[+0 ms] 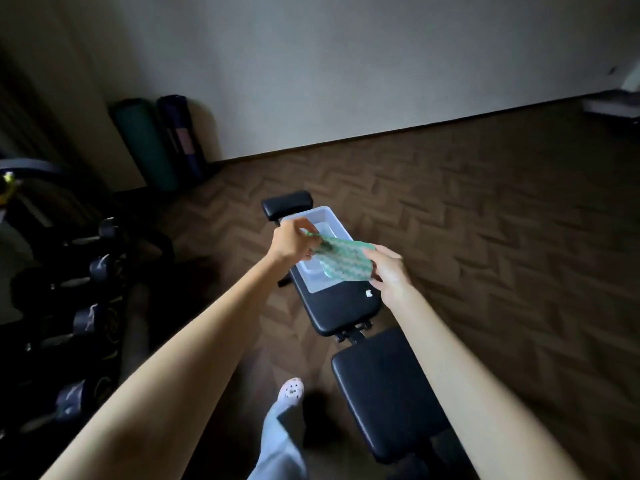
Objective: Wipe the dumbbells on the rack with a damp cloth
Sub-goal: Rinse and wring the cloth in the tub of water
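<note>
Above the bench (337,310), both hands hold a green-and-white patterned cloth (343,259) spread out between them. The left hand (292,242) pinches the corner of the cloth nearer the bench's far end, with its fingers curled down onto it. The right hand (389,271) grips the opposite edge, its fingers curled onto the cloth, over the right side of the bench. The cloth hangs clear of the bench, over a pale plastic tub (323,214) that sits on the black seat pad towards the bench's far end. Whether the cloth touches the tub cannot be told. A small white mark shows on the seat pad just below the right hand. Beyond the tub, a black roller pad (287,204) crosses the far end of the bench. At the near end lies the larger black back pad (391,393), joined to the seat by a dark hinge.

To the left of the bench, well apart from the cloth, the dumbbells (86,318) lie in a row on a rack (62,299). It is too dark there to make out more than their grey ends. Just left of the bench's near end, a foot in a pale clog (292,391) stands on the herringbone wood floor (485,220), with a light trouser leg (280,445) above it. Past the far left of the bench, two rolled mats, one green (145,147) and one purple (181,140), lean against the pale wall (346,64).
</note>
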`<action>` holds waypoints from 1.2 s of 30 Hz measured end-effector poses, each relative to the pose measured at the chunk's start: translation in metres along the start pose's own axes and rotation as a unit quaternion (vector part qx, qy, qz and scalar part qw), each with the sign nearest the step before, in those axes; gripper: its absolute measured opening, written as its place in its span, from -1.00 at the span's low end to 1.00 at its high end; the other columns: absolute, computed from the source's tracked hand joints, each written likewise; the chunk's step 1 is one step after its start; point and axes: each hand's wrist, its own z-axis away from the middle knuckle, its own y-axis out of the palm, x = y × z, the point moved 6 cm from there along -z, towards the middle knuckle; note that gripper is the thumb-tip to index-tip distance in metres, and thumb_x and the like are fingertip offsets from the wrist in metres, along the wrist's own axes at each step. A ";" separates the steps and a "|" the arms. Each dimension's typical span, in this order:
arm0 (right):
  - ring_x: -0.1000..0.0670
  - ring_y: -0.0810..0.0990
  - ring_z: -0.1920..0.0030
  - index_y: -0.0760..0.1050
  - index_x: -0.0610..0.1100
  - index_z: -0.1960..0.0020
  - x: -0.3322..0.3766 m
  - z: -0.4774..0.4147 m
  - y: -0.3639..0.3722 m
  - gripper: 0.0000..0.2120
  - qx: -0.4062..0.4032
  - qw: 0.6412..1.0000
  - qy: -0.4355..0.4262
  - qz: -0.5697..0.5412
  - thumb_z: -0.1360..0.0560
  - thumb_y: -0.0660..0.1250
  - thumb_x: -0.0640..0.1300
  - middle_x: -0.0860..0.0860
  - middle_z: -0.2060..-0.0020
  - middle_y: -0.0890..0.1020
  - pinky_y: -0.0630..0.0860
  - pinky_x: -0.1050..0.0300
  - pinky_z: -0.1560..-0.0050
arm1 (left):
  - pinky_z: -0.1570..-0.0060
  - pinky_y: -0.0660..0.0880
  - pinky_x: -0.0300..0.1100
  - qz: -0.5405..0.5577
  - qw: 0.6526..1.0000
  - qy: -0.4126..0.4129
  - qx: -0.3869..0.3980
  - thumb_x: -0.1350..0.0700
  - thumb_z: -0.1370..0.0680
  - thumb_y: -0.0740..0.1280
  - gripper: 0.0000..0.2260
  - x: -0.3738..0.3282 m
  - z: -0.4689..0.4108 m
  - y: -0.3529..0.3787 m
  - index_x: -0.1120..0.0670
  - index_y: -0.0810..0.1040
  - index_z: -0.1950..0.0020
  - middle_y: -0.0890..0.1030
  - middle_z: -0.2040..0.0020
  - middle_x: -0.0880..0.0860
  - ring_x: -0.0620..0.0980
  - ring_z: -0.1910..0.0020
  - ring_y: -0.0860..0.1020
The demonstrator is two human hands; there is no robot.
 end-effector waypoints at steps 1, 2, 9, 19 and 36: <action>0.07 0.50 0.21 0.49 -0.27 -0.23 0.006 -0.026 0.007 -0.74 -0.003 1.000 -0.012 0.002 -0.55 0.24 -0.26 -0.05 0.01 0.52 0.42 0.27 0.12 | 0.27 0.59 -0.15 -0.004 1.000 0.000 0.011 0.30 -0.47 0.35 -0.80 0.003 -0.027 0.003 0.07 0.48 0.30 0.52 0.33 0.14 0.02 0.44 0.49; 0.13 0.45 0.28 0.50 -0.29 -0.21 0.013 -0.048 0.015 -0.75 -0.012 1.000 -0.020 0.009 -0.56 0.23 -0.28 -0.04 0.03 0.51 0.35 0.35 0.25 | 0.25 0.59 -0.12 -0.012 1.000 0.001 0.017 0.31 -0.47 0.35 -0.77 0.006 -0.055 0.005 0.06 0.47 0.33 0.50 0.37 0.12 0.02 0.44 0.47; 0.03 0.44 0.21 0.47 -0.46 -0.21 0.035 -0.220 0.073 -0.73 -0.091 0.992 -0.002 0.088 -0.54 0.21 -0.39 -0.19 0.00 0.53 0.31 0.51 0.47 | 0.27 0.29 -0.21 -0.217 0.970 0.026 0.103 0.17 -0.47 0.34 -0.86 0.032 -0.252 0.022 0.18 0.54 0.27 0.48 0.27 0.13 0.06 0.26 0.44; 0.12 0.40 0.38 0.56 -0.49 0.00 -0.047 -0.425 0.084 -0.80 -0.140 0.950 0.092 0.262 -0.45 0.22 -0.46 -0.09 0.46 0.46 0.23 0.43 0.55 | 0.01 0.42 -0.04 -0.329 0.920 0.052 0.208 0.20 -0.56 0.23 -0.84 0.136 -0.416 0.119 0.25 0.53 -0.03 0.51 -0.11 0.21 0.20 -0.11 0.49; -0.19 0.48 -0.22 0.52 -0.34 -0.12 -0.211 -0.572 0.110 -0.73 0.087 0.776 0.050 0.623 -0.57 0.10 -0.29 -0.26 -0.15 0.54 0.37 0.07 -0.17 | -0.16 0.40 -0.10 -0.475 0.768 0.020 0.429 0.30 -0.54 0.18 -0.70 0.317 -0.484 0.237 0.17 0.45 -0.27 0.47 -0.28 0.16 0.14 -0.29 0.44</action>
